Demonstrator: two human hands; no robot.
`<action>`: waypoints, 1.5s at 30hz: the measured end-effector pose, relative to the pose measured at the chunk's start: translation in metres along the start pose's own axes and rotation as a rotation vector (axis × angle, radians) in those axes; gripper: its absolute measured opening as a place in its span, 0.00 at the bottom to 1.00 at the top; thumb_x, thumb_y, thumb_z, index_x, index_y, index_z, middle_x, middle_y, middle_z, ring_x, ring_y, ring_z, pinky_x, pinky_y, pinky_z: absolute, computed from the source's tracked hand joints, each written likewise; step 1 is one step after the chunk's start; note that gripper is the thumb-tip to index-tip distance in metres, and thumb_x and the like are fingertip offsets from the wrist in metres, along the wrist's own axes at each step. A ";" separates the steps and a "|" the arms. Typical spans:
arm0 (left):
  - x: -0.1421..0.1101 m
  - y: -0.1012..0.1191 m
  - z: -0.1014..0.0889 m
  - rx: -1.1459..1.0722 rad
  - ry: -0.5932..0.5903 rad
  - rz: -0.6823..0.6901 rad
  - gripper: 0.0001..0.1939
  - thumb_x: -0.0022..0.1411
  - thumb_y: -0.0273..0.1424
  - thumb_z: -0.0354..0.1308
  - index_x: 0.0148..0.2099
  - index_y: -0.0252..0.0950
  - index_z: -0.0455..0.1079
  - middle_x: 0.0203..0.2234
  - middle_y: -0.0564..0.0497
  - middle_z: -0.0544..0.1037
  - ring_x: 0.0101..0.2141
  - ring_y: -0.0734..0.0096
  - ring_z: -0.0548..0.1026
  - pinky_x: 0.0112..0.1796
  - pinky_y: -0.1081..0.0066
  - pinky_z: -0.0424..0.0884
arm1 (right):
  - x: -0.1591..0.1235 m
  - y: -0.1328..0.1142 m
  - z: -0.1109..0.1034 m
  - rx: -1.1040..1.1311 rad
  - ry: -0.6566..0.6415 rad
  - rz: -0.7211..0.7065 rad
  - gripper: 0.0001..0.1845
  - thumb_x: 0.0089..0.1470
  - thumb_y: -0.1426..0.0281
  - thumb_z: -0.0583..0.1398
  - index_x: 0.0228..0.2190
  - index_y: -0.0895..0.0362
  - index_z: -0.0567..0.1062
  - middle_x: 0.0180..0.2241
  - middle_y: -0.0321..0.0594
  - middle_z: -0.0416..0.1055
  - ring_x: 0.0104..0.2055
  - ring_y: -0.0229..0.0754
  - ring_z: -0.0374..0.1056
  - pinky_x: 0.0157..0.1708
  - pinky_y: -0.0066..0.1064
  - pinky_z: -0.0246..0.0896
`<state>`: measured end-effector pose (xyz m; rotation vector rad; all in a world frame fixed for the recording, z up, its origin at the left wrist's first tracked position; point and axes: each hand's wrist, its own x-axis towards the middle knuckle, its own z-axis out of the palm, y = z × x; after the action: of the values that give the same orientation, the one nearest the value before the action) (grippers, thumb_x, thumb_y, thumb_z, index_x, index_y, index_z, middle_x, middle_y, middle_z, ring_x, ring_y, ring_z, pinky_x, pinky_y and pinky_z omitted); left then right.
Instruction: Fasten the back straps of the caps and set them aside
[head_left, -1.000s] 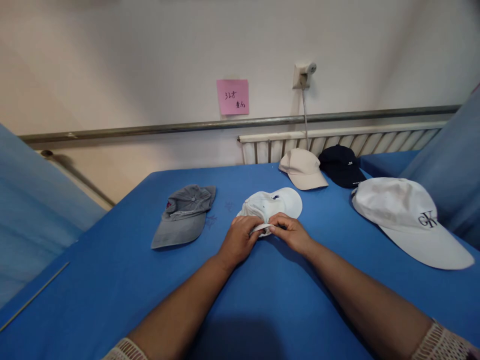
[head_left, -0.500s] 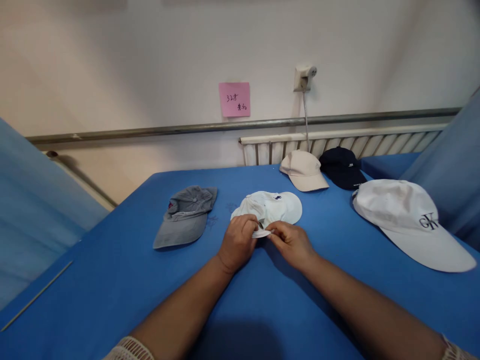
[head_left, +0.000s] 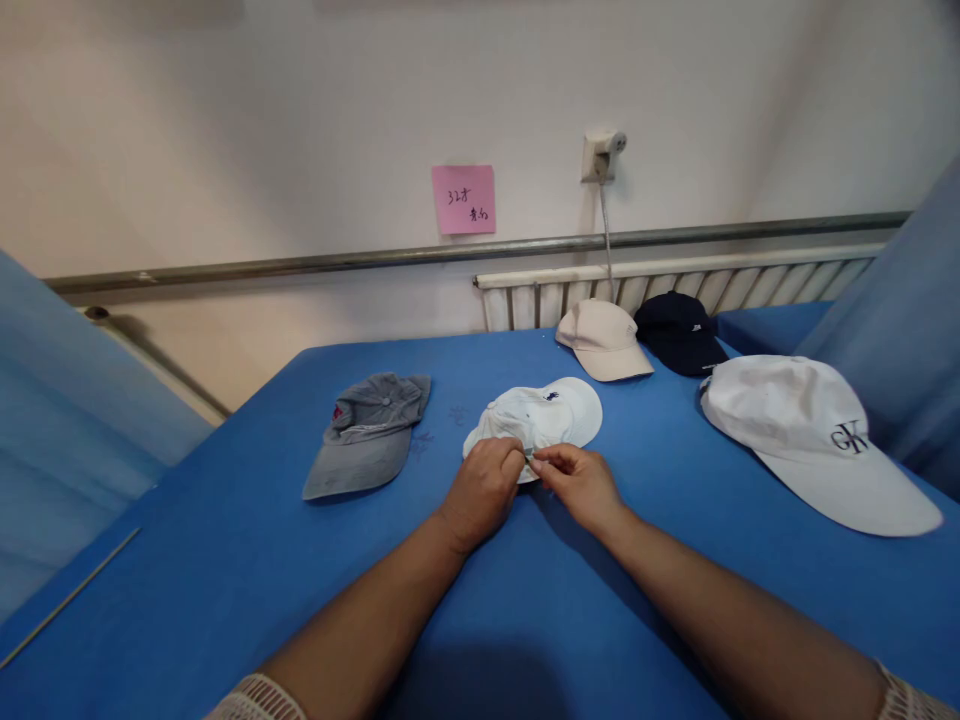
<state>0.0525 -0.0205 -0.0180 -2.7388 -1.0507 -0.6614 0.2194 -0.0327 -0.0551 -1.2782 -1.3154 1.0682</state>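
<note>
"Where is the cap you have your fingers on?"

"The small white fabric baseball cap with a navy emblem point(head_left: 541, 412) lies in front of me on the table with a smooth blue cover point(head_left: 225, 580), its rounded brim pointing away and to the right."

"And your left hand?"

"My left hand point(head_left: 484, 492) is curled over the cap's near edge, fingers bent and drawn in around the fabric; their tips are hidden from me."

"The right one?"

"My right hand point(head_left: 579, 486) comes in just beside it, thumb and forefinger narrowed to a pinch at the same near edge. I cannot tell exactly which bit of the band they grip."

"What else is about you?"

"A faded grey cloth cap point(head_left: 369, 430) sits to the left, brim towards me. To the right is a large white cap with dark letters point(head_left: 814, 430). Farther back, a pale beige cap point(head_left: 604, 338) stands next to a dark navy cap point(head_left: 681, 335), near the white ribbed radiator point(head_left: 525, 308)."
</note>
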 end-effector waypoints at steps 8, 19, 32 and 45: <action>-0.005 0.008 -0.004 -0.391 -0.046 -0.348 0.14 0.63 0.33 0.52 0.51 0.36 0.65 0.48 0.44 0.73 0.46 0.63 0.72 0.47 0.64 0.66 | 0.007 0.008 -0.007 -0.184 0.019 -0.015 0.09 0.46 0.66 0.60 0.32 0.54 0.74 0.19 0.30 0.64 0.20 0.36 0.60 0.21 0.26 0.53; 0.000 0.012 -0.007 -0.348 -0.256 -0.527 0.11 0.66 0.34 0.46 0.42 0.38 0.69 0.35 0.49 0.78 0.34 0.65 0.75 0.33 0.71 0.62 | 0.004 0.005 -0.006 -0.144 0.001 -0.012 0.08 0.47 0.66 0.59 0.32 0.54 0.74 0.21 0.30 0.65 0.22 0.36 0.61 0.23 0.27 0.54; -0.002 0.007 0.004 -0.681 -0.062 -0.642 0.06 0.60 0.31 0.52 0.39 0.37 0.67 0.31 0.52 0.74 0.32 0.70 0.71 0.34 0.71 0.64 | 0.002 0.003 -0.006 -0.148 0.013 -0.004 0.08 0.45 0.67 0.60 0.30 0.54 0.74 0.19 0.29 0.65 0.21 0.36 0.60 0.21 0.26 0.53; -0.003 0.004 -0.004 -0.580 -0.136 -0.529 0.05 0.61 0.31 0.53 0.37 0.36 0.68 0.32 0.52 0.75 0.34 0.68 0.72 0.37 0.70 0.66 | 0.004 0.009 -0.004 -0.143 0.022 0.038 0.10 0.45 0.61 0.62 0.29 0.54 0.72 0.18 0.30 0.67 0.20 0.37 0.64 0.20 0.27 0.55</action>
<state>0.0520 -0.0264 -0.0150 -3.0039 -1.9139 -0.9924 0.2245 -0.0286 -0.0631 -1.4221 -1.3761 0.9977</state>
